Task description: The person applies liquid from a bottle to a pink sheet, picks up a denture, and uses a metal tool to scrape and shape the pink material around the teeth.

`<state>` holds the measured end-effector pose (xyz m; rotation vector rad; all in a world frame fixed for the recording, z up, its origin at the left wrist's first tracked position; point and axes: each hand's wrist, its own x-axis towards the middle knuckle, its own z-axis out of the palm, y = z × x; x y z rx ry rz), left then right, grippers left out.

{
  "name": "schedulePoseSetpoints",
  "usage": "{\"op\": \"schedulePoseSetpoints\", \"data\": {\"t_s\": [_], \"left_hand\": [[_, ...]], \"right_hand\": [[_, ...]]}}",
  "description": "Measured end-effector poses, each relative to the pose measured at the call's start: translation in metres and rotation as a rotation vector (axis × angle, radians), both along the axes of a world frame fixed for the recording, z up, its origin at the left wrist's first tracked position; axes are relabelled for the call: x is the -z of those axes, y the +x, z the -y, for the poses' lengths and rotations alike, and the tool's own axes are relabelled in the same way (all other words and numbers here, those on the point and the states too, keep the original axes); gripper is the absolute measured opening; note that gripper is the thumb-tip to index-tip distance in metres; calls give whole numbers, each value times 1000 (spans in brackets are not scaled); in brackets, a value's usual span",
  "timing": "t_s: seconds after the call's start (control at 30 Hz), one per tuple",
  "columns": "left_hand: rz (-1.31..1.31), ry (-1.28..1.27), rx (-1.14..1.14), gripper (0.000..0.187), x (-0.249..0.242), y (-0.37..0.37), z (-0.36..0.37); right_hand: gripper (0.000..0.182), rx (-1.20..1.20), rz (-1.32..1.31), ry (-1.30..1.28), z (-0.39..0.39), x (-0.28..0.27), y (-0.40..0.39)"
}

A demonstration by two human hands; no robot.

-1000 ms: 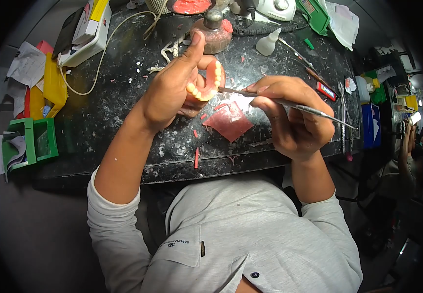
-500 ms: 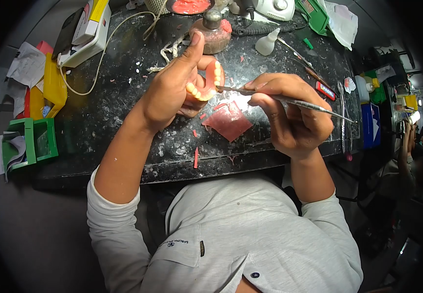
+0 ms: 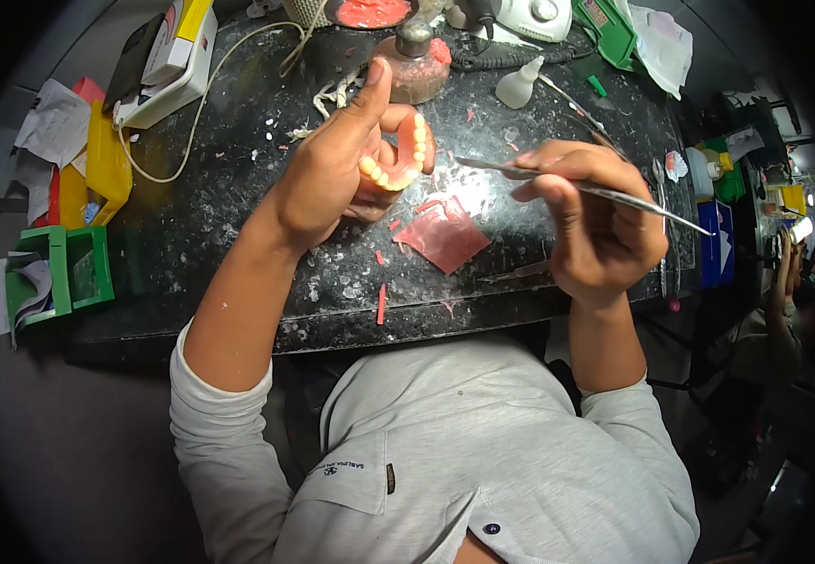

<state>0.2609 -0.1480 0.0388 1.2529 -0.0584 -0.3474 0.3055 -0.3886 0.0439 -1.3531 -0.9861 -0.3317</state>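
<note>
Your left hand (image 3: 328, 174): curled round a toothed arch (image 3: 407, 168), thumb raised; your right hand (image 3: 605, 211): pinched on a metal tool (image 3: 511, 171), tip apart from arch; pink sheet (image 3: 443, 237), nearby

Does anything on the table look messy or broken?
A bit messy, yes: thin pink scraps lie loose near the pink sheet, and pale specks dot the black tabletop. They look odd because they're scattered about. I can't see any breakage on the toothed pink arch in the left hand.
</note>
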Motion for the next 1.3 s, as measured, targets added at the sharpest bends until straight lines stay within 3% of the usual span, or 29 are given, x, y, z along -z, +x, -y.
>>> {"op": "schedulePoseSetpoints", "data": {"t_s": [0.3, 1.3], "left_hand": [[134, 33, -9, 89, -10, -3, 2], [159, -98, 10, 95, -10, -2, 0]], "right_hand": [[11, 37, -87, 20, 27, 8, 12], [9, 13, -216, -72, 29, 15, 6]]}}
